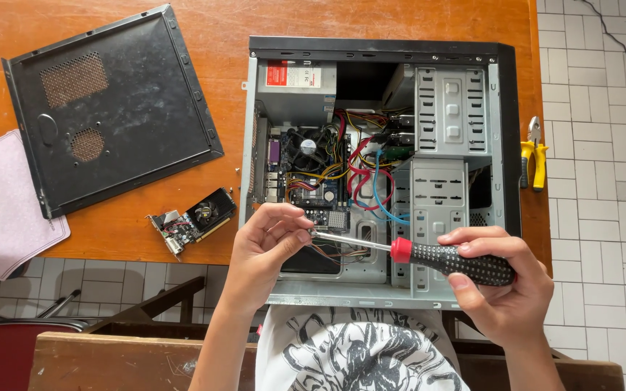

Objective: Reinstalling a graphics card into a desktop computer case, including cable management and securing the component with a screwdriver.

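Observation:
An open desktop computer case point(505, 130) lies on its side on a wooden table, showing its motherboard, fan and coloured cables. My right hand point(505, 286) grips the black and red handle of a screwdriver point(443, 257) held level over the case's near edge. My left hand point(269, 242) pinches the tip of the screwdriver's metal shaft between its fingertips; whether a small screw sits there is too small to tell.
The case's black side panel point(110, 108) lies at the table's left. A graphics card point(197, 217) rests near the front edge. A pink cloth point(5, 206) overhangs the left side. Yellow-handled pliers point(534, 152) sit right of the case. A red chair point(9, 351) stands below.

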